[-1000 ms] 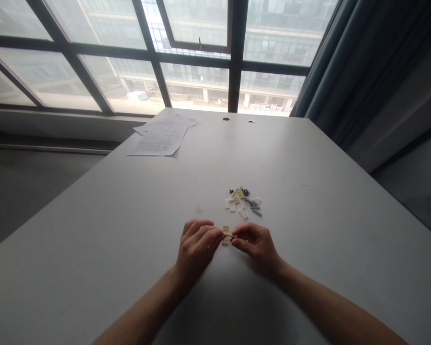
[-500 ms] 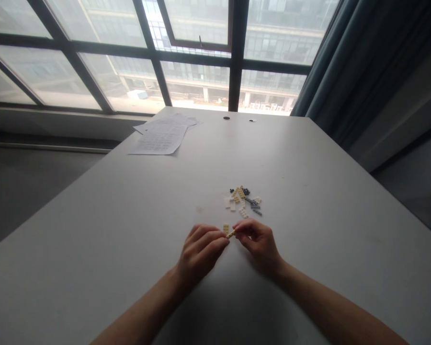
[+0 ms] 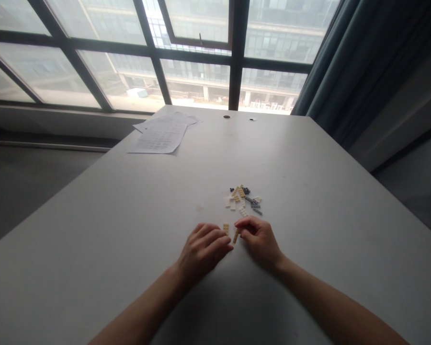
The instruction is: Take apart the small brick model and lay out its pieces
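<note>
A narrow tan toy building brick strip (image 3: 235,236) is pinched at its upper end by my right hand (image 3: 261,241), its lower end pointing down toward the table. My left hand (image 3: 204,247) lies just left of the strip, fingers loosely curved and thumb apart from them, with nothing seen in its grasp. A second tan studded brick piece (image 3: 226,228) rests on the table by the left fingertips. Beyond both hands, a small pile of bricks holds tan pieces (image 3: 241,192), white pieces (image 3: 232,205) and dark grey pieces (image 3: 255,204).
The white table (image 3: 147,206) stretches forward to the windows (image 3: 197,79). Printed papers (image 3: 160,139) lie at its far left, and two round holes, one of them a dark cable hole (image 3: 226,117), sit near the far edge. A blue-grey curtain (image 3: 326,62) hangs at the right.
The strip, earlier slanted between both hands, now hangs more upright from my right hand. My left fingers have come off it and sit slightly lower.
</note>
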A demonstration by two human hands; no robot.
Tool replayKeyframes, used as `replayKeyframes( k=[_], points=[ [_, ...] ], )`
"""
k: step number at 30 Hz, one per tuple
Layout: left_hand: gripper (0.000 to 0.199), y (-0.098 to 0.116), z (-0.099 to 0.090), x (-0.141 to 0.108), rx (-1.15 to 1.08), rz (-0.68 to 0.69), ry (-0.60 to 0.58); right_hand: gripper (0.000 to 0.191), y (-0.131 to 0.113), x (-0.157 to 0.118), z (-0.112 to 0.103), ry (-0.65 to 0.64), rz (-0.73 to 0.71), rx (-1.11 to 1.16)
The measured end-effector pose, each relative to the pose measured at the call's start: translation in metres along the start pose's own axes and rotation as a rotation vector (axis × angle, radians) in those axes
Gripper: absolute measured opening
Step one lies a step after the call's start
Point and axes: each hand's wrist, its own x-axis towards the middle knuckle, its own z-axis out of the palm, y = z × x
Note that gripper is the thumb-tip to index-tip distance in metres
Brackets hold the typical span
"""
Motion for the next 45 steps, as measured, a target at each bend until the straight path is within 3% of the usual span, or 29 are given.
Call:
replayKeyframes(
  k=[4, 8, 11, 16, 25, 38, 45],
  points=[
    [0.006, -0.009, 0.003, -0.001, 0.04, -0.112, -0.062, 0.019, 0.0, 0.004, 0.0, -0.01, -0.071, -0.285],
    [0.006, -0.01, 0.005, -0.002, 0.024, -0.097, -0.146, 0.02, 0.0, 0.008, 0.002, -0.036, -0.168, -0.45],
    [0.007, -0.009, 0.005, -0.003, 0.018, -0.102, -0.168, 0.024, 0.0, 0.009, 0.003, -0.065, -0.222, -0.487],
    [0.008, -0.009, 0.005, -0.003, 0.018, -0.103, -0.179, 0.02, -0.002, 0.004, -0.001, -0.009, -0.196, -0.528],
    [0.011, -0.009, 0.005, -0.002, 0.045, -0.079, -0.174, 0.018, -0.004, 0.002, 0.001, -0.13, -0.284, -0.72],
    [0.009, -0.008, 0.004, -0.002, 0.048, -0.102, -0.161, 0.015, -0.001, 0.007, -0.01, -0.205, -0.383, -0.594],
    [0.011, -0.007, 0.005, -0.001, 0.081, -0.034, -0.149, 0.018, 0.003, 0.005, -0.012, -0.227, -0.466, -0.596]
  ],
)
